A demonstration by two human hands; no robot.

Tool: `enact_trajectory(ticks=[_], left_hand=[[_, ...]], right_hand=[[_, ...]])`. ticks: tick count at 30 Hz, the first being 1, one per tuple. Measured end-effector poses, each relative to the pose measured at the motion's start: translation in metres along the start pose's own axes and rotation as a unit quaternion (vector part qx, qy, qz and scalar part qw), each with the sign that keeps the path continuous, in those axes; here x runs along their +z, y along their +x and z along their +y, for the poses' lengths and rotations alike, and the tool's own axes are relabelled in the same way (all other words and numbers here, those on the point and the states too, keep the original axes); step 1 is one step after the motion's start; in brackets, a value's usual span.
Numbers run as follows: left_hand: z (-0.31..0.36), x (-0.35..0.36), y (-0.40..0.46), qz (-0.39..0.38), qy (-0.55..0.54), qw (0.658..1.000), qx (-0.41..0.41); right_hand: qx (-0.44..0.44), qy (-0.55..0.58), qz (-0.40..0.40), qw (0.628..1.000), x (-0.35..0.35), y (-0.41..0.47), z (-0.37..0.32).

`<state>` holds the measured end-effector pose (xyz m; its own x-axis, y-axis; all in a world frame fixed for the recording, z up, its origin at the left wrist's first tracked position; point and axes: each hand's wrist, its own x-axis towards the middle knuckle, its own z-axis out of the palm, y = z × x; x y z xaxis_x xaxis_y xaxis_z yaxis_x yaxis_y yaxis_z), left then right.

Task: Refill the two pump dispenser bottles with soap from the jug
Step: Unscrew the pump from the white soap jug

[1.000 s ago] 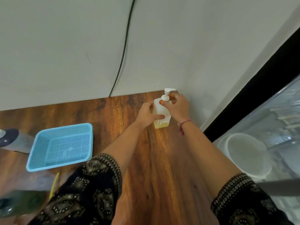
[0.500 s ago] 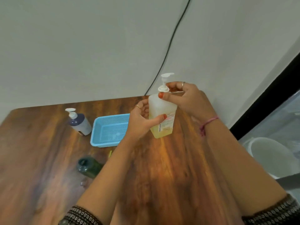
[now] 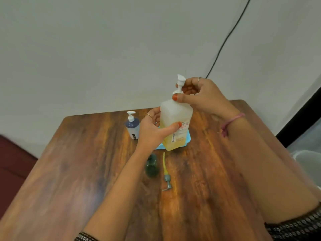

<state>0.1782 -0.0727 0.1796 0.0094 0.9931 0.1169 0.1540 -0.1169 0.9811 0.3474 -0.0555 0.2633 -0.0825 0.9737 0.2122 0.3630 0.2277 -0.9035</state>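
A translucent bottle of yellow soap [image 3: 175, 117] with a white pump top [image 3: 180, 82] is held up above the wooden table [image 3: 69, 171]. My left hand [image 3: 152, 129] grips its body from the left. My right hand [image 3: 201, 94] pinches the pump collar and stem at the top. A navy-and-white pump bottle [image 3: 132, 126] stands upright at the table's back. A dark green bottle [image 3: 152, 165] stands open in the middle, and its grey pump with a yellow tube [image 3: 165, 173] lies on the table beside it.
A light blue basket [image 3: 186, 140] sits behind the held bottle, mostly hidden. A black cable [image 3: 225, 40] runs down the white wall. A white bucket [image 3: 307, 162] stands on the floor to the right of the table.
Both hands have lifted the soap bottle from the table's back right corner and carried it left and nearer, over the blue basket. The view has swung left.
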Motion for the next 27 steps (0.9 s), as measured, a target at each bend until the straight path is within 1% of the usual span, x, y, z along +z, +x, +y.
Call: enact_trajectory(ticks=[3,5,6,8,10,12,14,16,17,18,19,21,23,24,25,27], left_hand=[[-0.002,-0.023,-0.007,0.015,-0.016,1.000,-0.004],[-0.003,-0.037,-0.011,0.023,-0.030,0.999,-0.007],[-0.002,-0.042,-0.012,0.025,-0.032,0.999,-0.003],[-0.001,-0.050,-0.015,0.026,-0.027,0.999,0.004],[-0.001,-0.054,-0.016,0.020,-0.034,0.999,0.005],[-0.002,-0.057,-0.016,0.013,-0.054,0.998,-0.004],[-0.001,-0.057,-0.015,0.014,-0.065,0.998,-0.010],[0.001,-0.055,-0.013,0.014,-0.068,0.998,-0.013],[0.003,-0.053,-0.013,0.012,-0.067,0.998,-0.014],[0.004,-0.051,-0.012,0.010,-0.068,0.998,-0.014],[0.005,-0.049,-0.012,0.009,-0.067,0.998,-0.014],[0.008,-0.043,-0.011,0.006,-0.056,0.998,-0.012],[0.009,-0.037,-0.010,0.001,-0.055,0.998,-0.014],[0.009,-0.034,-0.009,0.001,-0.060,0.998,-0.018],[0.009,-0.032,-0.009,0.001,-0.066,0.998,-0.023],[0.009,-0.028,-0.007,0.001,-0.074,0.997,-0.029]], right_hand=[[-0.013,0.015,-0.050,0.999,0.011,-0.002,-0.009],[0.000,0.017,-0.071,0.997,0.020,-0.005,-0.016],[0.005,-0.018,-0.067,0.998,0.026,-0.007,-0.020],[0.008,-0.077,-0.024,0.997,0.042,-0.010,-0.023],[0.000,-0.050,0.023,0.999,0.058,-0.011,-0.022],[-0.005,-0.008,0.024,1.000,0.064,-0.011,-0.019],[-0.004,0.048,-0.028,0.998,0.056,-0.009,-0.017],[0.026,0.139,-0.097,0.985,0.043,-0.007,-0.013],[0.036,0.154,-0.117,0.980,0.036,-0.005,-0.012],[0.037,0.134,-0.125,0.982,0.030,-0.003,-0.012],[0.029,0.089,-0.119,0.988,0.028,-0.001,-0.014],[0.010,0.010,-0.062,0.998,0.030,0.001,-0.018],[-0.019,-0.013,0.003,1.000,0.037,0.000,-0.020],[-0.029,-0.010,0.007,1.000,0.037,-0.001,-0.021],[-0.029,0.008,-0.010,1.000,0.033,-0.001,-0.020],[-0.003,0.078,-0.082,0.994,0.020,-0.001,-0.017]])
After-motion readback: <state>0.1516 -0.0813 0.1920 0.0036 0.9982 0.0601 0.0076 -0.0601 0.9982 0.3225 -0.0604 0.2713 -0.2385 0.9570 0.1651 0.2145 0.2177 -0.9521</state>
